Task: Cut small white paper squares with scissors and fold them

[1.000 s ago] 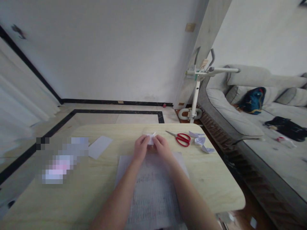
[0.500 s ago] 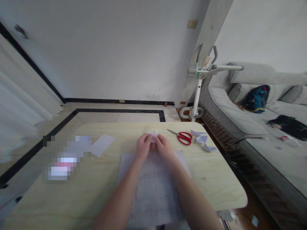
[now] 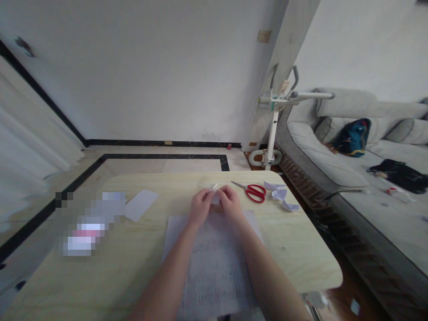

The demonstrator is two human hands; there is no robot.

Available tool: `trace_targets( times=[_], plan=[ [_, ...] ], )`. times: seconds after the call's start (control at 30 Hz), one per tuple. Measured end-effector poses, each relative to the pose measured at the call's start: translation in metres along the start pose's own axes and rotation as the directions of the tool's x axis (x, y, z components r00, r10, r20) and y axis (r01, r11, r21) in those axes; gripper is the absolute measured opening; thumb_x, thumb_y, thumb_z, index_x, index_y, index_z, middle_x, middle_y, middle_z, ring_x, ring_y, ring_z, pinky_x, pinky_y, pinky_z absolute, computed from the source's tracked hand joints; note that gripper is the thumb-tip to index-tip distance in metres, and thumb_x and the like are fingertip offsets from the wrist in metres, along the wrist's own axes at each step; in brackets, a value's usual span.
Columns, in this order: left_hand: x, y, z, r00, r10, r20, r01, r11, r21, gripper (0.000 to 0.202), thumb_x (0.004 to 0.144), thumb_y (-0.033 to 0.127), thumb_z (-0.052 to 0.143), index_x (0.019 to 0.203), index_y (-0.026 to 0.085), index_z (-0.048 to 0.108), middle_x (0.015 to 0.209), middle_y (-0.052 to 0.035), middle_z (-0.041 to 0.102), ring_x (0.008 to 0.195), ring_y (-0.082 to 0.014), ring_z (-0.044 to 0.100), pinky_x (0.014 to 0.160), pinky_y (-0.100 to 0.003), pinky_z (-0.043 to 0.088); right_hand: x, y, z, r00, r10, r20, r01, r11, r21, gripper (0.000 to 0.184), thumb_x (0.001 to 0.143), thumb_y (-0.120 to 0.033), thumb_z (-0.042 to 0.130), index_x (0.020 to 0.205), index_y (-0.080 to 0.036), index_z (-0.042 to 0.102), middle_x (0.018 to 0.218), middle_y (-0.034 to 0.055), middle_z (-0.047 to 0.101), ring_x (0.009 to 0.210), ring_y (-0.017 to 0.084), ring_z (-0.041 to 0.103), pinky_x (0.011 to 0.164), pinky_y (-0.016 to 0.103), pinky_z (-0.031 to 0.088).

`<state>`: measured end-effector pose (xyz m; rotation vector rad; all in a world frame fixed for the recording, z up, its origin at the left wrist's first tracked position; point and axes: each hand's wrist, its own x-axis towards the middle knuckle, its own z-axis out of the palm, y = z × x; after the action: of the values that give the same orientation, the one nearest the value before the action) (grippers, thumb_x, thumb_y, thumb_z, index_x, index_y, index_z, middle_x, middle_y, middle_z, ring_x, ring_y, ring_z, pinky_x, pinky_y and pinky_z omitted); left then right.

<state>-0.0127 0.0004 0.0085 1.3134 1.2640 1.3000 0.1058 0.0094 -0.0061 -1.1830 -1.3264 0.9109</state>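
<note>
Between my two hands, above the far edge of a printed sheet, is a small piece of folded white paper. My left hand pinches its left side, and my right hand pinches its right side. Both sets of fingers are closed and partly hide the paper. The large printed sheet lies flat under my forearms. Red-handled scissors rest just right of my right hand, blades pointing left. Beyond them lie several folded white paper pieces.
A loose white paper sheet lies on the left of the wooden table, beside a pixelated blurred area. A grey sofa stands to the right, and a white exercise machine behind the table's far right corner.
My hands have moved slightly apart, and more of the folded paper shows between them. The whole view has shifted a little.
</note>
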Motion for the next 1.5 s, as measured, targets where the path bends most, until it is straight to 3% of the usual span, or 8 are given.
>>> trace_targets(
  times=[0.23,0.43,0.73,0.93,1.17,1.37,1.5],
  plan=[
    [0.000,-0.005,0.000,1.000,0.010,0.028,-0.010,1.000,0.022,0.027,0.079,0.040,0.057,0.064,0.017,0.060,0.061,0.0015,0.054,0.061,-0.0126,0.051,0.053,-0.021,0.039,-0.002,-0.005,-0.003,0.999,0.032,0.036,-0.033,0.999,0.027,0.019,0.074,-0.026,0.047,0.057,-0.020,0.044,0.052,-0.0045,0.043,0.052,0.012,0.040,0.051,0.024,0.030],
    [0.000,-0.003,0.000,0.993,-0.110,0.031,0.112,0.988,-0.104,0.028,0.075,0.043,0.060,0.081,0.016,0.065,0.069,0.0006,0.060,0.058,-0.0125,0.052,0.045,-0.020,0.039,-0.003,-0.005,-0.004,0.997,0.041,0.072,-0.046,0.997,0.068,0.022,0.073,-0.025,0.047,0.052,-0.019,0.043,0.046,-0.0048,0.041,0.048,0.011,0.037,0.049,0.023,0.029],
    [0.003,-0.006,-0.002,0.993,-0.110,-0.030,0.105,0.984,-0.145,0.029,0.073,0.043,0.063,0.080,0.015,0.064,0.070,-0.0004,0.060,0.059,-0.0120,0.053,0.045,-0.020,0.040,-0.003,-0.001,-0.001,0.991,0.056,0.120,-0.076,0.983,0.165,0.028,0.079,-0.033,0.053,0.056,-0.019,0.045,0.049,-0.0052,0.041,0.046,0.010,0.036,0.047,0.023,0.029],
    [0.007,-0.009,-0.004,0.985,-0.139,-0.099,0.113,0.966,-0.232,0.030,0.071,0.044,0.064,0.082,0.015,0.063,0.073,-0.0007,0.060,0.061,-0.0121,0.053,0.046,-0.020,0.041,0.001,0.003,-0.004,0.999,0.048,0.022,-0.051,0.979,0.198,0.027,0.081,-0.040,0.057,0.065,-0.019,0.051,0.055,-0.0039,0.049,0.044,0.009,0.038,0.044,0.022,0.029],
    [0.007,-0.009,-0.001,0.983,-0.180,-0.044,0.151,0.915,-0.373,0.029,0.068,0.042,0.069,0.079,0.016,0.063,0.072,-0.0007,0.060,0.062,-0.0116,0.053,0.048,-0.020,0.041,0.002,0.000,-0.005,0.999,0.037,0.020,-0.040,0.986,0.163,0.025,0.081,-0.042,0.057,0.072,-0.019,0.056,0.061,-0.0014,0.056,0.044,0.009,0.040,0.043,0.022,0.030],
    [0.008,-0.007,-0.001,0.971,-0.207,0.115,0.235,0.788,-0.569,0.032,0.066,0.036,0.074,0.086,0.014,0.061,0.065,0.0017,0.057,0.050,-0.0066,0.048,0.045,-0.019,0.036,0.000,-0.006,-0.004,0.999,0.023,0.028,-0.025,0.996,0.083,0.036,0.086,-0.045,0.050,0.061,-0.019,0.054,0.046,-0.0038,0.044,0.041,0.009,0.038,0.044,0.023,0.031],
    [0.008,-0.007,-0.001,0.966,-0.224,0.126,0.254,0.760,-0.598,0.034,0.064,0.033,0.076,0.089,0.016,0.059,0.064,0.0029,0.058,0.047,-0.0061,0.048,0.044,-0.018,0.035,-0.001,-0.009,-0.002,0.999,-0.018,0.028,0.015,0.993,0.118,0.020,0.080,-0.039,0.057,0.076,-0.019,0.058,0.065,-0.0007,0.057,0.048,0.009,0.046,0.046,0.023,0.036]
  ],
)
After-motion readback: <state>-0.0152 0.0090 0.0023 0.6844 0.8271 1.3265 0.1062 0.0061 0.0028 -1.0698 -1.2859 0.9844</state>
